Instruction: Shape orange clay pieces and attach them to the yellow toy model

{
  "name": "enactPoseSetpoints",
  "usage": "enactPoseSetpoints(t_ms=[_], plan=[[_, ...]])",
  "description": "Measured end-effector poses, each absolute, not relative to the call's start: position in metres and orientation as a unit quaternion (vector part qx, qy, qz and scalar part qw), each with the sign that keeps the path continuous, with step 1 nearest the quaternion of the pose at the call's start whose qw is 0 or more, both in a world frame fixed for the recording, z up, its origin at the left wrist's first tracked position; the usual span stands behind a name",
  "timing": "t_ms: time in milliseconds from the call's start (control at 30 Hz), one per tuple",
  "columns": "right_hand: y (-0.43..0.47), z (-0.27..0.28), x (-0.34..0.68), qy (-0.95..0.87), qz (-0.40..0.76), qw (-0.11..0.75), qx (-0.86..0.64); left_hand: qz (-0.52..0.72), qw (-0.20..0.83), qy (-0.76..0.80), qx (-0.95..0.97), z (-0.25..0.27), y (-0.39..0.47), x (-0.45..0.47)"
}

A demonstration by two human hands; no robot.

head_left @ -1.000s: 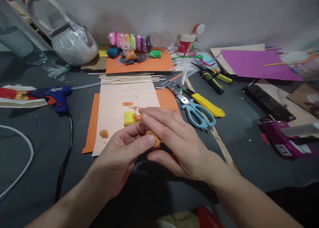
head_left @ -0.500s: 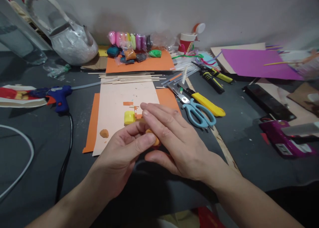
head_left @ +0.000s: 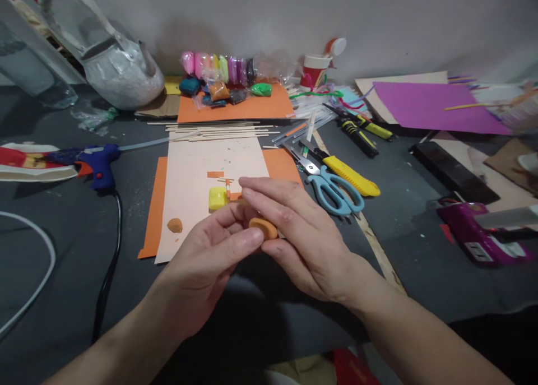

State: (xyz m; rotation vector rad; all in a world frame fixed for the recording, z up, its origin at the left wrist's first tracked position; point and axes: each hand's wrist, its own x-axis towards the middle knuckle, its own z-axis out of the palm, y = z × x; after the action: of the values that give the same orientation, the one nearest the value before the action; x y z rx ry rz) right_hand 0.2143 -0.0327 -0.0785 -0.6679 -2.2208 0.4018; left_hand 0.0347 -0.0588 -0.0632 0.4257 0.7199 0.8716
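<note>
Between my hands is a flattened orange-brown piece of modelling clay [head_left: 263,227]. My left hand [head_left: 214,245] pinches its near left edge between thumb and fingers. My right hand [head_left: 298,233] curves over the far and right side of the clay, its thumb at the lower edge and its fingers stretched together. Beyond them, on a cream sheet [head_left: 189,172], are a yellow clay block [head_left: 217,198], an orange-and-white striped stick [head_left: 228,189] and an orange paper strip [head_left: 216,174]. Another lump of brown clay [head_left: 175,225] rests left of my left hand.
Scissors [head_left: 336,191] and a yellow utility knife [head_left: 351,175] lie right of the sheet. A blue glue gun [head_left: 101,163] with its cord is at left. Wooden sticks [head_left: 227,133], bagged clay [head_left: 218,74] and a kettle [head_left: 121,74] are behind. A purple stapler [head_left: 479,236] stands far right.
The clay piece now shows more of its flat face between my hands. My right thumb has come up to its lower edge, and the right hand has shifted slightly right.
</note>
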Motion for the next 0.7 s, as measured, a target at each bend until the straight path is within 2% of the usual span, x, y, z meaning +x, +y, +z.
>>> enactPoseSetpoints(t_ms=[200,433,700], plan=[[-0.0311,-0.0781,0.2138,-0.874,0.185,0.374,-0.249,0.394,0.825,0.335,0.228,-0.0645,-0.0568,0.0354],[-0.0336,-0.0783,0.2119,-0.885,0.088,0.371,-0.266,0.421,0.817,0.351,0.180,-0.0667,-0.0597,0.0379],[-0.0350,-0.0807,0.2078,-0.892,0.083,0.337,-0.289,0.424,0.816,0.360,0.157,-0.0689,-0.0621,0.0395]])
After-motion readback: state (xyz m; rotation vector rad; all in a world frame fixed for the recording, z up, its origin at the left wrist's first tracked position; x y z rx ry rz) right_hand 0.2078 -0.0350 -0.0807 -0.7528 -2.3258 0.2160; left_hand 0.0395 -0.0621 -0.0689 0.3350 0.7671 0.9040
